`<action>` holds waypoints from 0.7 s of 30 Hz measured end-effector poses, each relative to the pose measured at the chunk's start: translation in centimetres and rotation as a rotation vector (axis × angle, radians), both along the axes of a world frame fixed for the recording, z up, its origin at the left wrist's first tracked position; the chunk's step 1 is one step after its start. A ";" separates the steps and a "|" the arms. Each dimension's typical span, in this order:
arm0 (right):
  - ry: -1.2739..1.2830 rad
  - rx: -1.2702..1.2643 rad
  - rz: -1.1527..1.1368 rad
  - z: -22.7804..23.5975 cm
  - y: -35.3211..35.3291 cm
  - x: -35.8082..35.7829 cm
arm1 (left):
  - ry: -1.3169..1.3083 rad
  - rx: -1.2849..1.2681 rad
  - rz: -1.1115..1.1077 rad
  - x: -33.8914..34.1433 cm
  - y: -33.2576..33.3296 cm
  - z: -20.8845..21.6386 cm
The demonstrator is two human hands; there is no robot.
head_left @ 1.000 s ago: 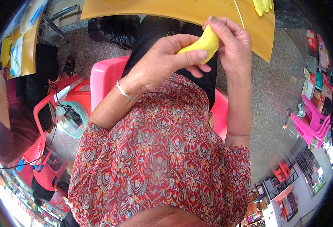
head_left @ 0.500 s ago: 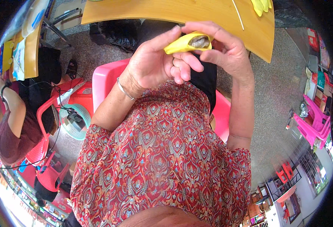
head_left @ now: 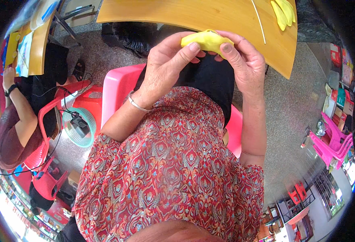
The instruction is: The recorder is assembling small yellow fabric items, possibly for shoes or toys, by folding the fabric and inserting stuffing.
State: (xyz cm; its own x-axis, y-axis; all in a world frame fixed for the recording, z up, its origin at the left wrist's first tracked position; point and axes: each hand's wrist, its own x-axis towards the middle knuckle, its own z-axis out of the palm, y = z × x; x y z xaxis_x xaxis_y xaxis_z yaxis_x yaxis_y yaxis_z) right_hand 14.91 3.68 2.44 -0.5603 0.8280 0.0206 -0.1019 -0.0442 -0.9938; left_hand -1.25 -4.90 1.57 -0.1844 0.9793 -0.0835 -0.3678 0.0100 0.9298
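A small, soft yellow pouch-like piece [head_left: 207,40] is stretched between my two hands, above my lap and close to the table's near edge. My left hand [head_left: 167,60] pinches its left end, with the thumb laid on the front and the fingers behind. At the other end my right hand [head_left: 246,60] grips it in the same way, thumb pressed on the yellow surface. The inside of the piece is turned from view. Several similar yellow pieces [head_left: 282,14] lie on the table at the upper right.
A thin pale stick [head_left: 259,22] lies on the wooden table [head_left: 165,12]. On the left, a person [head_left: 20,125] works at another table. Nearby stand a red chair [head_left: 44,141] and a mint-green basket [head_left: 78,137] with a black device. Pink plastic stools [head_left: 333,139] stand far right.
The yellow piece has turned, so its opening with grey matter inside no longer shows. My left fingers, spread beneath it before, now pinch it, and my right hand has closed on its end.
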 end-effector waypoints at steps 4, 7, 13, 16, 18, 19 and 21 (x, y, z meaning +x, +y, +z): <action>0.087 0.051 -0.011 -0.6 -0.3 -0.2 | -0.105 0.028 0.028 -0.2 0.5 -0.2; 0.136 0.044 -0.053 -0.8 -0.4 -0.6 | -0.065 0.048 0.068 0.0 0.7 -0.4; 0.156 -0.106 -0.091 -0.3 -0.8 -1.1 | 0.026 0.106 0.150 0.4 1.2 -0.3; 0.181 -0.159 -0.100 -0.4 -0.5 -1.3 | -0.084 0.049 0.120 -0.4 1.3 -0.5; 0.163 -0.194 -0.081 -1.0 -0.4 -1.0 | -0.134 0.019 0.114 -0.6 1.4 -0.7; 0.162 -0.194 -0.080 -1.1 -0.3 -1.0 | -0.186 -0.009 0.106 -0.7 1.5 -0.8; 0.223 -0.274 -0.085 -1.2 -0.3 -0.9 | -0.182 0.026 0.131 -0.3 1.4 -0.5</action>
State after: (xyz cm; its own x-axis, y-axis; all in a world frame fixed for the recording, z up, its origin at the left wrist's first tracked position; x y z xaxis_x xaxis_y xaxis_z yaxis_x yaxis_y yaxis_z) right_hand 13.98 3.39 1.23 -0.4959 0.8632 -0.0945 -0.3300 -0.2879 -0.8990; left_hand -1.54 -3.50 1.10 -0.2940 0.9504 -0.1019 -0.5262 -0.0719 0.8473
